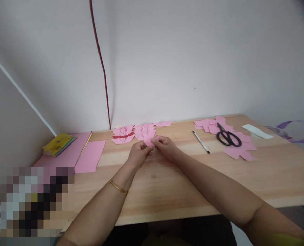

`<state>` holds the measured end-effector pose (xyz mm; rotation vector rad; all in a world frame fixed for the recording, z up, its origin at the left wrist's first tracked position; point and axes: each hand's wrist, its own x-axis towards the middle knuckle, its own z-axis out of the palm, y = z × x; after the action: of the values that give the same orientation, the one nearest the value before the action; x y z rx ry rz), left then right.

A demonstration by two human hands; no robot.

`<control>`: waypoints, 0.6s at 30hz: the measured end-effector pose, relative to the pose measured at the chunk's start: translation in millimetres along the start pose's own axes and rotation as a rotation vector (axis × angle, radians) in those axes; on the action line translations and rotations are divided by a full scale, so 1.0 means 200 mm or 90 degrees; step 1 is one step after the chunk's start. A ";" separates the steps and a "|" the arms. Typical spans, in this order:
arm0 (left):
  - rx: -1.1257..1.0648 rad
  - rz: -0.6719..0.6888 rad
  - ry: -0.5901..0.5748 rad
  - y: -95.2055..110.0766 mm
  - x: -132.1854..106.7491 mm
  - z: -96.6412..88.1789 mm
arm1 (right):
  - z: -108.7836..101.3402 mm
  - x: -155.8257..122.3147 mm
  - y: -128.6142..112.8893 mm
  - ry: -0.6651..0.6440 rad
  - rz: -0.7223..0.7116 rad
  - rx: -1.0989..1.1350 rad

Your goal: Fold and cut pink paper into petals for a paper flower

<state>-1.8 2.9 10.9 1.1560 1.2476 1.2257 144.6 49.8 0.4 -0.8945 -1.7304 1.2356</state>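
Between my two hands is a small piece of pink paper (149, 140), pinched at both sides above the wooden table. My left hand (138, 154) grips its left and lower edge, thumb in front. On the right edge, my right hand (167, 147) holds it between thumb and fingers. Just behind lie rows of folded pink paper pieces (144, 130), and to their left more folded pieces (122, 139) with a red strip among them. Another pink piece (162, 124) rests near the wall. My fingers hide part of the held paper.
On the right are black-handled scissors (228, 138) on pink paper cutouts (240, 150), a pen (201, 142), a white strip (257, 131) and a purple ribbon (302, 139). Pink sheets (89, 160) and a yellow packet (58, 145) lie left. A cable (100, 58) hangs down the wall.
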 end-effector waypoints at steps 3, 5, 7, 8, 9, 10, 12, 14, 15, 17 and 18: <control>-0.015 -0.016 0.002 -0.01 0.01 0.00 | 0.00 0.00 -0.01 0.020 0.006 0.004; -0.032 -0.015 0.009 -0.02 0.01 0.00 | 0.00 0.00 -0.01 0.028 0.010 0.000; -0.053 -0.004 0.021 -0.03 0.02 0.00 | 0.01 0.00 -0.01 0.024 0.005 -0.006; -0.061 0.001 0.026 -0.03 0.02 0.00 | 0.00 0.00 0.00 0.018 -0.002 -0.009; -0.064 0.005 0.031 -0.03 0.02 0.00 | 0.00 0.01 0.00 0.012 -0.010 -0.015; -0.061 0.009 0.037 -0.02 0.02 0.00 | 0.00 0.01 0.00 0.010 -0.016 -0.027; -0.041 0.017 0.046 -0.01 0.01 0.00 | 0.00 0.01 0.00 0.010 -0.023 -0.055; -0.016 0.025 0.053 0.00 0.01 0.00 | 0.00 0.01 -0.01 0.014 -0.025 -0.072; -0.005 0.029 0.057 0.00 0.01 0.00 | 0.00 0.00 -0.02 0.014 -0.025 -0.074; 0.011 0.035 0.064 0.01 0.00 0.00 | 0.00 0.00 -0.02 0.015 -0.022 -0.065; 0.015 0.039 0.067 0.01 0.01 0.00 | 0.00 0.00 -0.02 0.020 -0.013 -0.055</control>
<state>-2.3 4.0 13.0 1.1667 1.3163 1.3348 143.3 48.5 4.8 -0.9387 -1.7759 1.1348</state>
